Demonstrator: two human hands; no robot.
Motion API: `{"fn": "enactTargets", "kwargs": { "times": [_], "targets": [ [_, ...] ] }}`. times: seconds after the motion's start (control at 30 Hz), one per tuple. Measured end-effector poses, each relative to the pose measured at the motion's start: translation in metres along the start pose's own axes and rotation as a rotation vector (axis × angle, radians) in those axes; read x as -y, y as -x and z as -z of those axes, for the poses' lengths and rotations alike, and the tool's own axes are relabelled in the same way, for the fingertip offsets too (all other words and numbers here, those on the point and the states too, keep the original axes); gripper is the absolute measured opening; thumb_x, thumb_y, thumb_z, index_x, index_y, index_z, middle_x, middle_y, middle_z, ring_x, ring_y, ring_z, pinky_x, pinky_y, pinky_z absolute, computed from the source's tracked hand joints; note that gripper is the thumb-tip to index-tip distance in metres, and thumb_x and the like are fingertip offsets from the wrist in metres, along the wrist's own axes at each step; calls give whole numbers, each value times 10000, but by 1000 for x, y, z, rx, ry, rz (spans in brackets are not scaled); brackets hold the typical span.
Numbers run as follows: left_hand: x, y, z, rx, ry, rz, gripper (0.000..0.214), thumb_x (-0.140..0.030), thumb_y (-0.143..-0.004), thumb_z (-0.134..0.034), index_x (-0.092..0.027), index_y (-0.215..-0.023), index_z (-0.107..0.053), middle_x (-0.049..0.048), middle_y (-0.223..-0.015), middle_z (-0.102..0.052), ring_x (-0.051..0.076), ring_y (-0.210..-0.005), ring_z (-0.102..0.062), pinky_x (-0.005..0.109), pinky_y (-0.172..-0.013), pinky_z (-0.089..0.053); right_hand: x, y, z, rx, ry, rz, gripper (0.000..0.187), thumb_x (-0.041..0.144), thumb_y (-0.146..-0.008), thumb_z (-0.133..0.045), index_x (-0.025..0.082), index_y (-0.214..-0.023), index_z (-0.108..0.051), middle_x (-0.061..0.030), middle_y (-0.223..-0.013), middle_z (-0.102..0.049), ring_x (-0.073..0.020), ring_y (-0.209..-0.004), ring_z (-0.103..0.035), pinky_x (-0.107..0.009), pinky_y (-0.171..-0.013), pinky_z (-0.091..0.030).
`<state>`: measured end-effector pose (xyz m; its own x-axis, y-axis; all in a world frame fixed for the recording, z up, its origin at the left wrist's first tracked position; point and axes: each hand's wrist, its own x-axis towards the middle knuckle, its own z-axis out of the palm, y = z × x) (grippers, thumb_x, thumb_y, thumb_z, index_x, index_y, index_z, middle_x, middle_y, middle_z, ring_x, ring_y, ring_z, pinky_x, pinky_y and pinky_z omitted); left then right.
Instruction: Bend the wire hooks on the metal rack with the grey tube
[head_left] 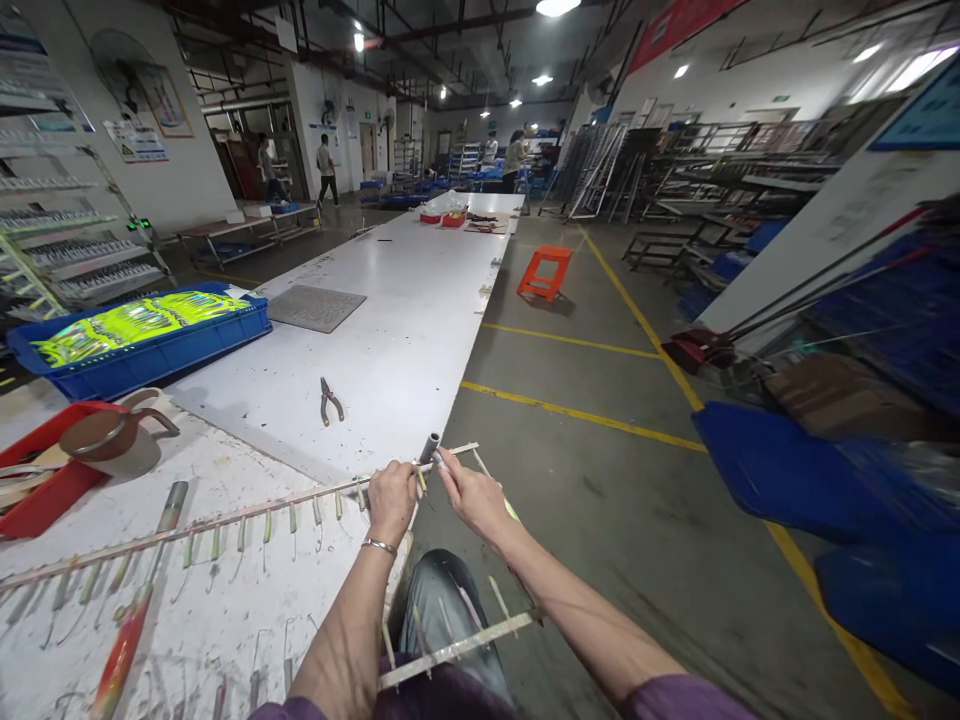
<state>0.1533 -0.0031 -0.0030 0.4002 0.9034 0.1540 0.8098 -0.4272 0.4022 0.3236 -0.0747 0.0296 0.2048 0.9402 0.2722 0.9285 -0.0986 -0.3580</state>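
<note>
My left hand [393, 498], with a bracelet at the wrist, is closed at the far bar of a pale, narrow frame [300, 494]. A short grey tube [430, 448] sticks up from its fingertips. My right hand [474, 492] is pinched close beside the tube; what lies between its fingers is too small to make out. Below the fingertips hangs a small yellowish piece [421, 482]. Several small greenish bodies with wire hooks [267, 526] hang in a row from the bar. The frame's near bar [457, 650] crosses above my knee.
Pliers [331, 402] lie on the long white table [397, 330]. At left are a blue crate [150, 355] of yellow-green lures, a brown jug [112, 442], a red tray [45, 505] and a red-yellow handled tool [124, 650]. An orange stool [546, 272] stands right. People are farther back.
</note>
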Motion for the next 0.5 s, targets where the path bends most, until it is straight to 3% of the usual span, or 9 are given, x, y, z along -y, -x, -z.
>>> {"fn": "enactTargets", "kwargs": {
  "times": [0.07, 0.2, 0.37, 0.5],
  "targets": [
    [0, 0, 0, 0, 0, -3, 214, -203, -1045, -610, -253, -1104, -810, 51, -1014, -750, 206, -973, -700, 322, -912, -469, -2, -3, 1, 4, 10, -18, 433, 357, -1100, -503, 270, -1448, -747, -71, -914, -856, -204, -746, -781, -240, -642, -518],
    [-1, 0, 1, -10, 3, 0, 231, -194, -1042, -605, -265, -1120, -811, 48, -1025, -751, 208, -974, -699, 324, -922, -470, -6, -4, 1, -230, -66, 38, 514, 380, -1138, -399, 211, -1542, -667, -115, -996, -851, -181, -823, -785, -218, -726, -548],
    [-1, -1, 1, -10, -3, 4, 232, -188, -1038, -600, -261, -1102, -811, 54, -1012, -755, 202, -958, -701, 317, -913, -466, -7, -4, -5, -21, 55, -36, 424, 354, -1105, -511, 261, -1442, -751, -73, -896, -851, -183, -739, -778, -221, -653, -539],
    [0, -1, 1, -40, -3, -20, 224, -187, -1028, -613, -260, -1079, -818, 62, -990, -750, 207, -929, -700, 318, -888, -475, -8, -5, -1, -235, -61, 21, 481, 359, -1129, -446, 238, -1531, -681, -100, -1070, -855, -178, -865, -795, -213, -747, -570]
  ]
}}
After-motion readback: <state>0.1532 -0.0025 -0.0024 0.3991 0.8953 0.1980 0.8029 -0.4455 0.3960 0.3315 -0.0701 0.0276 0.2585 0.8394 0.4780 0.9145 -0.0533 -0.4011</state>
